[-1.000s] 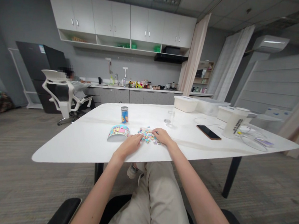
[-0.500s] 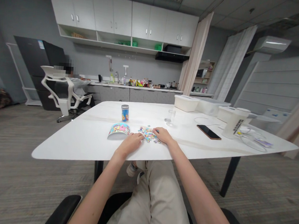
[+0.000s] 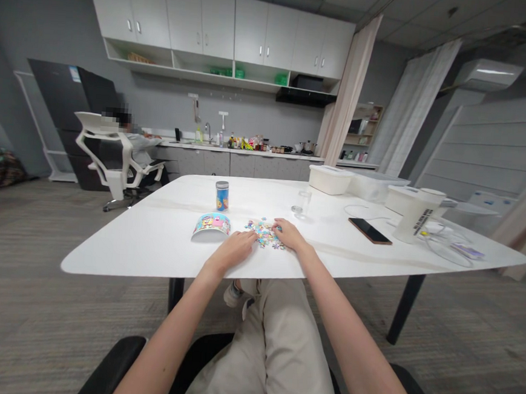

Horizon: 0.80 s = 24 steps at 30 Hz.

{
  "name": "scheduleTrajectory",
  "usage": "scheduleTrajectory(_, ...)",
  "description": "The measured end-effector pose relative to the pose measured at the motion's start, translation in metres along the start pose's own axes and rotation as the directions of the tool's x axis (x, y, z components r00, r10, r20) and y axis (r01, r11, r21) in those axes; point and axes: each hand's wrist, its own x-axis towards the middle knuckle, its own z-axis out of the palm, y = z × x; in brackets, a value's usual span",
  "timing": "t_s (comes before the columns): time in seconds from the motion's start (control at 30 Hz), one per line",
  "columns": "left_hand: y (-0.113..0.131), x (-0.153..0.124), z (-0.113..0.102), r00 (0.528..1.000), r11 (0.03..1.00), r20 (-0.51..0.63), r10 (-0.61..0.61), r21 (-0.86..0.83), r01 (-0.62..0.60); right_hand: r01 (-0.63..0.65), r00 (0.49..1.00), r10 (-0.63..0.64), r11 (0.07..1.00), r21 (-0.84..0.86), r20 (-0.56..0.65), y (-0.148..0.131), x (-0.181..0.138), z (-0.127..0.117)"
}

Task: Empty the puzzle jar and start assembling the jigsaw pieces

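Observation:
A loose heap of small colourful jigsaw puzzle pieces (image 3: 266, 236) lies on the white table (image 3: 140, 254) in front of me. My left hand (image 3: 235, 248) rests at the heap's left edge, palm down, fingers stretched towards the pieces. From the right, my right hand (image 3: 288, 234) reaches over the heap with its fingers bent and drawn together at the pieces; what is between the fingertips is too small to make out. Left of the heap stands a curved picture sheet (image 3: 212, 226) with cartoon figures. Behind it is a blue printed can (image 3: 221, 197) with a silver lid.
A clear container (image 3: 303, 205) stands beyond the heap. To the right are a phone (image 3: 369, 231), a white cup (image 3: 415, 218), cables and white plastic boxes (image 3: 330, 181). A person sits on a white office chair (image 3: 110, 167) at the far left, near a kitchen counter.
My right hand has shifted slightly back over the heap, and its fingers are bent differently. The left hand has moved a little right along the heap's edge. The view has tilted slightly.

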Motion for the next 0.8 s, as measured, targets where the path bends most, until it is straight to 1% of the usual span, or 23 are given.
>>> scheduleTrajectory(0.17,0.004,0.000,-0.006,0.999,1.000,0.032,-0.015,0.005,0.015,0.036,0.998,-0.036,0.999,0.005,0.044,0.001,0.001,0.001)
scheduleTrajectory(0.27,0.005,0.000,-0.007,0.999,0.999,0.037,-0.037,0.005,0.037,0.051,0.998,-0.050,0.999,-0.003,0.045,0.002,0.001,0.000)
scheduleTrajectory(0.43,0.004,0.000,-0.005,0.996,0.997,0.038,-0.083,-0.002,0.083,-0.003,1.000,0.003,1.000,-0.004,0.012,0.003,0.002,-0.001)
scheduleTrajectory(0.57,0.000,0.001,-0.001,0.999,0.999,0.020,-0.035,-0.015,0.035,0.007,1.000,-0.006,0.999,-0.032,0.010,0.005,0.001,0.002)
scheduleTrajectory(0.63,-0.001,0.001,0.000,1.000,1.000,0.016,-0.014,-0.013,0.014,-0.011,1.000,0.012,0.999,-0.038,0.008,0.006,0.000,0.003)
scheduleTrajectory(0.8,-0.004,0.002,0.004,1.000,1.000,-0.001,-0.007,-0.005,0.007,-0.055,0.998,0.055,0.998,-0.010,-0.036,0.009,0.000,0.005)
